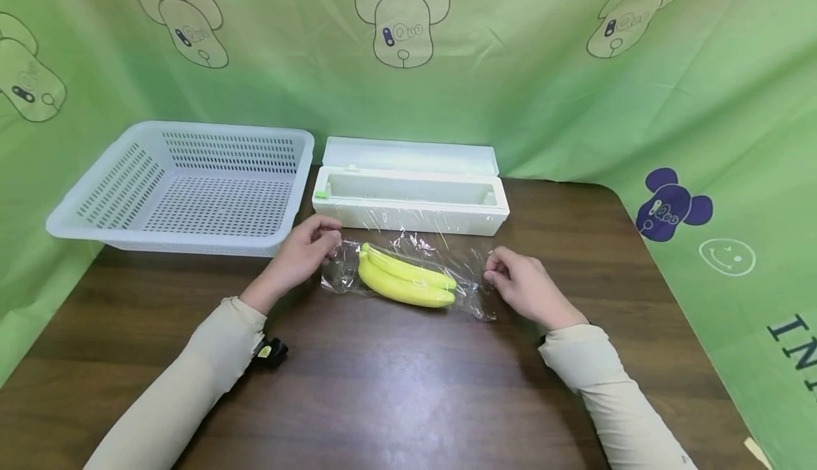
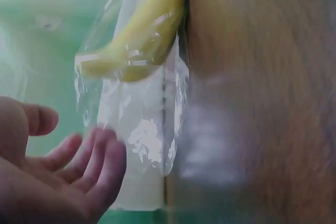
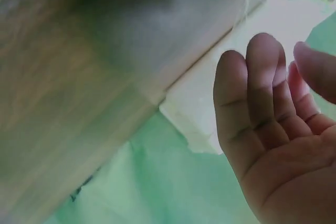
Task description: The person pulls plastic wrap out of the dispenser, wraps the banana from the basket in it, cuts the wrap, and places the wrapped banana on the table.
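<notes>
Two yellow bananas point(image 1: 405, 289), joined at the stem, lie on the table wrapped in clear plastic film point(image 1: 477, 300). Loose film sticks out past both ends of the fruit. My left hand point(image 1: 306, 250) is by the film's left end, and the left wrist view shows that hand point(image 2: 73, 166) with thumb and fingers apart, holding nothing. Beside the film's right end is my right hand point(image 1: 526, 286). Its fingers point(image 3: 262, 87) are loosely bent with the thumb apart, and nothing is between them in the right wrist view. Whether either hand touches the film cannot be made out.
Behind the bananas stands a long white cling film box point(image 1: 408, 220) with its translucent lid point(image 1: 408, 156) raised. A white plastic basket point(image 1: 172, 239) with slotted walls sits at the back left. Green printed cloth point(image 1: 542, 101) hangs around the brown wooden table point(image 1: 396, 392).
</notes>
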